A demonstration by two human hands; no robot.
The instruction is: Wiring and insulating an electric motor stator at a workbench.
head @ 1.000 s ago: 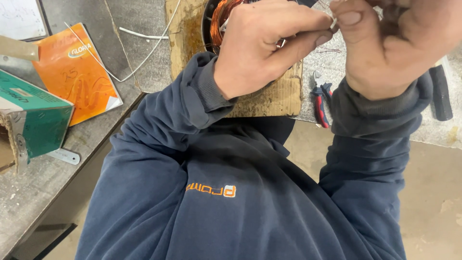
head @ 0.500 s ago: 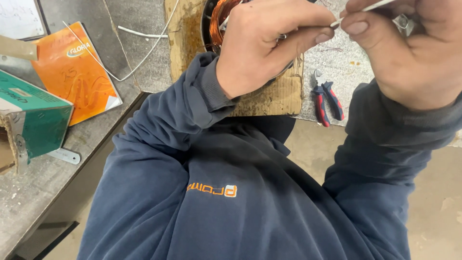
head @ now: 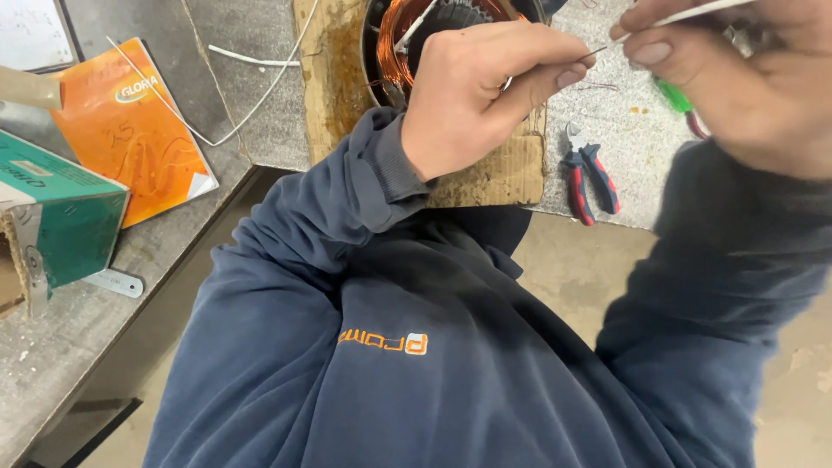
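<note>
— While the left hand (head: pixel 472 95) pinched a thin wire (head: pixel 596 54), what held its far end?
— The right hand (head: pixel 737 82), at three o'clock, gripping a white sleeve (head: pixel 693 15) beside the copper winding (head: pixel 394 39)

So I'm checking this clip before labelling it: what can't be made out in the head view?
- Copper winding: top cut by the frame edge, lower part behind the left hand.
- Right hand: blurred, grip on the thin wire unclear.
- Green-handled tool: mostly behind that hand.
- Pliers: fully visible.
</note>
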